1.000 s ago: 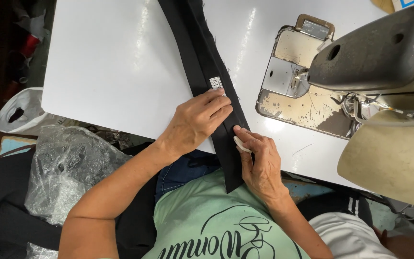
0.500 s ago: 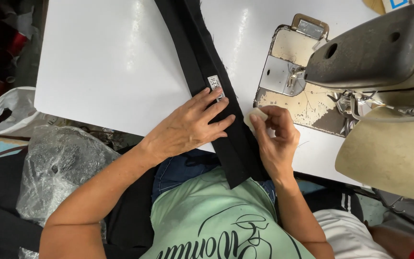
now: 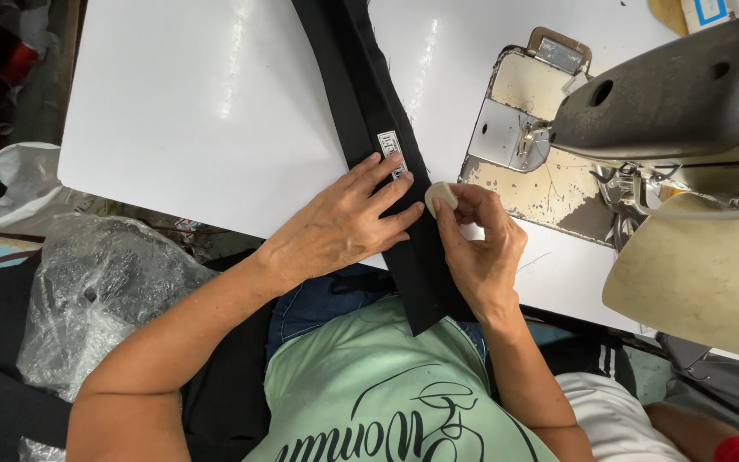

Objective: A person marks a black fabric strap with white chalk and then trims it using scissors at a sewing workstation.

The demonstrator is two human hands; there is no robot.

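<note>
A long black fabric strip (image 3: 361, 94) runs down the white table (image 3: 207, 111) and hangs over its near edge. A small white label (image 3: 392, 152) lies on the strip. My left hand (image 3: 339, 222) rests flat on the fabric, fingertips touching the label. My right hand (image 3: 482, 252) sits just right of the strip and pinches a small pale piece of tailor's chalk (image 3: 440, 198) at the fabric's right edge.
A sewing machine (image 3: 669, 103) with a worn metal bed plate (image 3: 523, 145) stands at the right. A cream-coloured cover (image 3: 703, 274) is below it. Clear plastic bags (image 3: 87, 291) and a white bag (image 3: 2, 188) lie on the floor at left.
My right hand has moved up along the strip's right edge from near the table's front edge toward the label, carrying the chalk. My left hand stays on the fabric by the label.
</note>
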